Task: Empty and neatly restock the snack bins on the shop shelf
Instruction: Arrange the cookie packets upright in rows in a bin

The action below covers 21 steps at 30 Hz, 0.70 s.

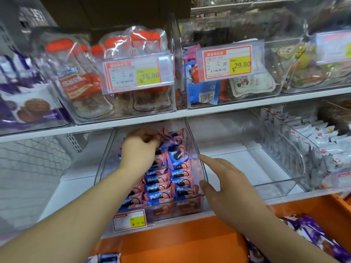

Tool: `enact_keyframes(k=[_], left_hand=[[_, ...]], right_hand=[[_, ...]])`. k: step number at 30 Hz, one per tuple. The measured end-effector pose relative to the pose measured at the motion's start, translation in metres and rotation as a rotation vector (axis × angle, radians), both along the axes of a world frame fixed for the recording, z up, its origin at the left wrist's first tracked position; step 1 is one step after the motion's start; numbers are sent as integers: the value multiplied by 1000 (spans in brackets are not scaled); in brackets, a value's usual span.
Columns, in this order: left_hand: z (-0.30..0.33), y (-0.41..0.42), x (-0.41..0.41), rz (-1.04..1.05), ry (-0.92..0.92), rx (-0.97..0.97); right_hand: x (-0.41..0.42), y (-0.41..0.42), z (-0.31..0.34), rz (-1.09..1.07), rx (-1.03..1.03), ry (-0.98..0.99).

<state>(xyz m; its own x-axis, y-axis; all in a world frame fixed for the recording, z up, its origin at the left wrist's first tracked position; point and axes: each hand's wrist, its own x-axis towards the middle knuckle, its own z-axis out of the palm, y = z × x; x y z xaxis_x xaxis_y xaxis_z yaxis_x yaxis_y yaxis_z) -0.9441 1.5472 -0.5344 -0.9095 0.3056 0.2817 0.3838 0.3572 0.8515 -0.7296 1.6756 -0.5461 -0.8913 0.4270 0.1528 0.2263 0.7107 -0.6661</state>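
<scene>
While the left hand works inside the bin, these lines run left to right.

Far-left upper bin point(38, 111): clear plastic, holding purple biscuit packs.

Left hand point(140, 147): reached into the back of the snack bin, fingers curled and pinching a pink-and-blue packet point(167, 135) at the top of the pile.

Snack bin point(197, 198): clear, on the lower shelf point(76, 179), centre-left; neat rows of pink-and-blue packets fill its front, a looser heap sits at the back; a price tag point(130, 221) hangs on its front.

Risk, loose heap: tugging one packet from the heap could likely drag its neighbours out of line and spoil the tidy rows.

Right hand point(224, 179): spread flat, fingers straight, against the bin's right wall, holding nothing.

Risk, bin slide: if that hand eases off while the other pulls, the light bin may skid or twist on the shelf.

Neighbouring bin point(275, 179): clear, just right of the snack bin, nothing visible inside.

Far-right bin point(296, 154): white packets packed in upright rows.

Upper shelf bins: orange-topped packs behind the 16.80 tag point(133, 74); mixed sweets behind the 29.80 tag point(228, 62).

Orange crate point(190, 242): below the shelf, purple packs lying in it.
</scene>
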Motion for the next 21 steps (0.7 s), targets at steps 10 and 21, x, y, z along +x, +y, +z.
enact_keyframes(k=[10,21], left_hand=[[17,-31,103,-159,-389,214],[39,-53,94,-450,-330,-134]], right_hand=[[-10,-18,11,-16,-91,215],[-11,-10,15,-23,-504,214]])
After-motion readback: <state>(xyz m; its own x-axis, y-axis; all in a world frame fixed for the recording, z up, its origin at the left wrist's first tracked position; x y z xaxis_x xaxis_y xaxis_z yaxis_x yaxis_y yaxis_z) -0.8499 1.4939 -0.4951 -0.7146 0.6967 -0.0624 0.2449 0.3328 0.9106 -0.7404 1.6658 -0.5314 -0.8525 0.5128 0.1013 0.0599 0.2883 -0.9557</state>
